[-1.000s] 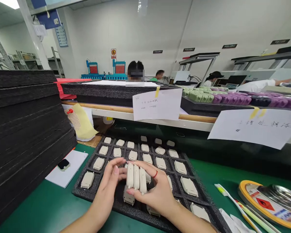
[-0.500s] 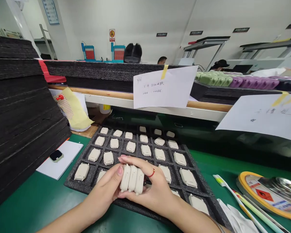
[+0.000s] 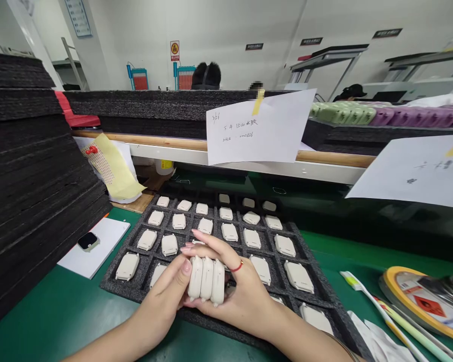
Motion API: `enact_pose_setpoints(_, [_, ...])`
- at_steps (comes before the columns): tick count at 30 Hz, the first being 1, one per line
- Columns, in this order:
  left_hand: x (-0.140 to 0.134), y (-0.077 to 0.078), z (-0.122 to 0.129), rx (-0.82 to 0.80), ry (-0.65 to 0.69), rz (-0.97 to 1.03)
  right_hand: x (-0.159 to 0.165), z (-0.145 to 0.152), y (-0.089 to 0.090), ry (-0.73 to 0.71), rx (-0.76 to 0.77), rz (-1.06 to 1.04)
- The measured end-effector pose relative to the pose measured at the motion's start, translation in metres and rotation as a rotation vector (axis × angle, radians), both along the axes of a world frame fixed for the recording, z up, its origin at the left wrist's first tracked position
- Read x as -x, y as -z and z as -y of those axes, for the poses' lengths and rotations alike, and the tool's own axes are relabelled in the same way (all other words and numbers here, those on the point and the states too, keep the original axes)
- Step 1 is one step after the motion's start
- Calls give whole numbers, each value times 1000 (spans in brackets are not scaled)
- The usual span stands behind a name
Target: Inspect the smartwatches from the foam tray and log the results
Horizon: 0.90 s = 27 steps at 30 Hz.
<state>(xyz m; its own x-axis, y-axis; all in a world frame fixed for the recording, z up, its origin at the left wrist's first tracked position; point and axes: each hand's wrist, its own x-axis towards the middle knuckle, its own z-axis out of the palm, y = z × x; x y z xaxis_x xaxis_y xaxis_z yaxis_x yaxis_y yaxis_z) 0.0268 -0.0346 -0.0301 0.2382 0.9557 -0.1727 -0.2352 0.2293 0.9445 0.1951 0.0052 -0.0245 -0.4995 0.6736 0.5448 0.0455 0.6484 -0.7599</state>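
Three off-white watch cases [image 3: 207,281] stand side by side between my two hands, over the near part of a black foam tray [image 3: 130,287]. My left hand [image 3: 160,301] presses on their left side, with its thumb against the nearest face. My right hand [image 3: 245,289], with a red ring on one finger, curves around their right side from above and below. The upper fingers of the right hand are spread a little. Similar watch cases, such as one in the front left pocket [image 3: 127,266], lie in the tray's compartments. My hands hide some middle pockets.
A tall stack of black foam trays [image 3: 33,201] rises at the left. Beside it, a watch [image 3: 88,242] lies on white paper [image 3: 101,256]. A toothbrush [image 3: 377,306] and an orange-rimmed round container [image 3: 419,301] are at right. A shelf edge [image 3: 166,153] crosses behind the tray.
An upper finger of my right hand has lifted away from the others. The three watch cases stay between my hands. The view has shifted slightly.
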Motion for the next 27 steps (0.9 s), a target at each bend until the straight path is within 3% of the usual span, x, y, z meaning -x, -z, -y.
enact_pose_setpoints(13, [0, -1, 1, 10, 8, 35, 0, 0, 0, -74, 103, -4])
enact_pose_setpoints(17, [-2, -5, 0, -64, 82, -65, 0, -1, 3, -90, 102, -18])
enact_pose_setpoints(27, [-3, -12, -7, 15, 81, -101, 0, -2, 3, -108, -50, 57])
